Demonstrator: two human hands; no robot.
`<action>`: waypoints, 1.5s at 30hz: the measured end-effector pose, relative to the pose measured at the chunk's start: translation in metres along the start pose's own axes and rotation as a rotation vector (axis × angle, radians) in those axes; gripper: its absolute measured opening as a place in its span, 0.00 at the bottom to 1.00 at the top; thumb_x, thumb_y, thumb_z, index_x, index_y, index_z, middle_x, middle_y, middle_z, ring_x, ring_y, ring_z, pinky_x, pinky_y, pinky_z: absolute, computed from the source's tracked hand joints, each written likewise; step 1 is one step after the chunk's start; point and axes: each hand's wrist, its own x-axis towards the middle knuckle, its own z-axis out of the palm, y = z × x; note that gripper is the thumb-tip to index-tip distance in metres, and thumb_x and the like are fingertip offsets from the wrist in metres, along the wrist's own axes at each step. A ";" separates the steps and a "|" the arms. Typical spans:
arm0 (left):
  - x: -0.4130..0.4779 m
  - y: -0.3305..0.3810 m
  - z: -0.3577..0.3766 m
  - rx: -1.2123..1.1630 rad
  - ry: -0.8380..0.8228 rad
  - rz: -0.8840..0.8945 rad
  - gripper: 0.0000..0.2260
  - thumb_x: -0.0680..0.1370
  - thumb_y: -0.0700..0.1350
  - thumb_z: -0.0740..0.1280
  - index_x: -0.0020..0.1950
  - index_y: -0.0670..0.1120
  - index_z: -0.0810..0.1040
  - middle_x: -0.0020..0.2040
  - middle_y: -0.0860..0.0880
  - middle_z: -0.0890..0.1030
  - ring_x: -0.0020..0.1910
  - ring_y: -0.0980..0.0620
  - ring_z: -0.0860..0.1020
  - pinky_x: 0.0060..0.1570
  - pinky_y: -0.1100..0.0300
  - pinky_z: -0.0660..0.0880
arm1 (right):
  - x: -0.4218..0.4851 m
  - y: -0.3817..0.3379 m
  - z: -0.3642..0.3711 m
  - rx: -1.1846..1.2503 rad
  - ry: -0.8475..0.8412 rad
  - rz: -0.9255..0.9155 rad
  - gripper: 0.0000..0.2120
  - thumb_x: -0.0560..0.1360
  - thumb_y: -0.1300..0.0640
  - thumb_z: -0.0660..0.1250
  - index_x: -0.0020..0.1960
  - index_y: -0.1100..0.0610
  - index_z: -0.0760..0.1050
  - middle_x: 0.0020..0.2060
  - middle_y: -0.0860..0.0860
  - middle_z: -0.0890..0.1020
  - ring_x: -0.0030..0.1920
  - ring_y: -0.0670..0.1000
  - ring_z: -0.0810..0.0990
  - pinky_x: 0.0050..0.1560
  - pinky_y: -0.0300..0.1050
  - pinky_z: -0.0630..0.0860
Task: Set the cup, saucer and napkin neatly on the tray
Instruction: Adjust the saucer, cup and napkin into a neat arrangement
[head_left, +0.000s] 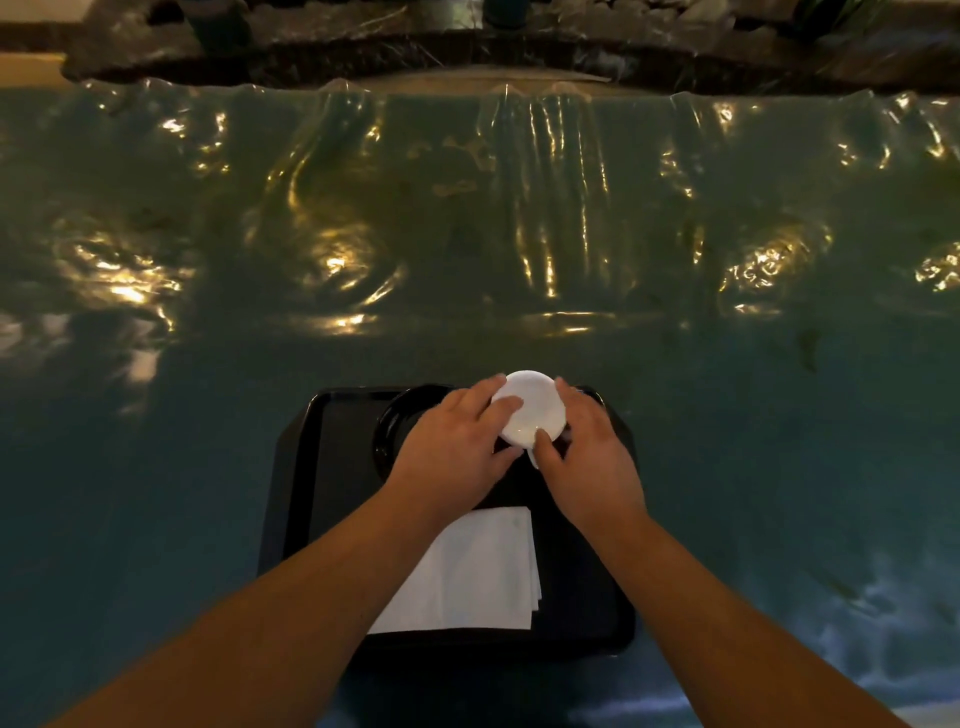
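Observation:
A black tray (296, 499) lies on the table in front of me. At its far end a white cup (530, 410) sits over a black saucer (387, 431), whose rim shows to the left of my hands. My left hand (452, 452) grips the cup's left side, and my right hand (587, 457) grips its right side, thumb near the handle. A folded white napkin (483, 577) lies flat on the tray's near half, partly under my left forearm.
The table (467, 234) is covered with wrinkled, shiny clear plastic over a green cloth. Dark shapes run along the far edge at the top. Open surface surrounds the tray on all sides.

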 end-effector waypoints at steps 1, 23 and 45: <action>-0.010 -0.004 -0.002 -0.006 0.046 0.002 0.26 0.78 0.58 0.70 0.74 0.51 0.72 0.78 0.46 0.71 0.71 0.45 0.72 0.69 0.47 0.72 | -0.006 0.000 -0.004 -0.050 0.059 -0.049 0.30 0.79 0.51 0.71 0.78 0.49 0.64 0.73 0.50 0.73 0.69 0.52 0.74 0.65 0.51 0.75; -0.186 -0.067 0.023 0.134 -0.199 0.027 0.19 0.79 0.62 0.64 0.65 0.54 0.82 0.74 0.46 0.76 0.72 0.43 0.75 0.74 0.49 0.66 | -0.116 0.053 0.049 -0.503 -0.348 -0.624 0.26 0.82 0.36 0.60 0.78 0.43 0.67 0.82 0.53 0.61 0.82 0.57 0.54 0.77 0.60 0.55; -0.154 -0.060 0.025 0.179 -0.261 -0.032 0.21 0.79 0.64 0.62 0.65 0.55 0.80 0.69 0.45 0.80 0.70 0.43 0.77 0.73 0.42 0.66 | -0.089 0.059 0.028 -0.536 -0.381 -0.585 0.26 0.83 0.36 0.57 0.78 0.43 0.68 0.82 0.53 0.62 0.82 0.56 0.55 0.77 0.59 0.56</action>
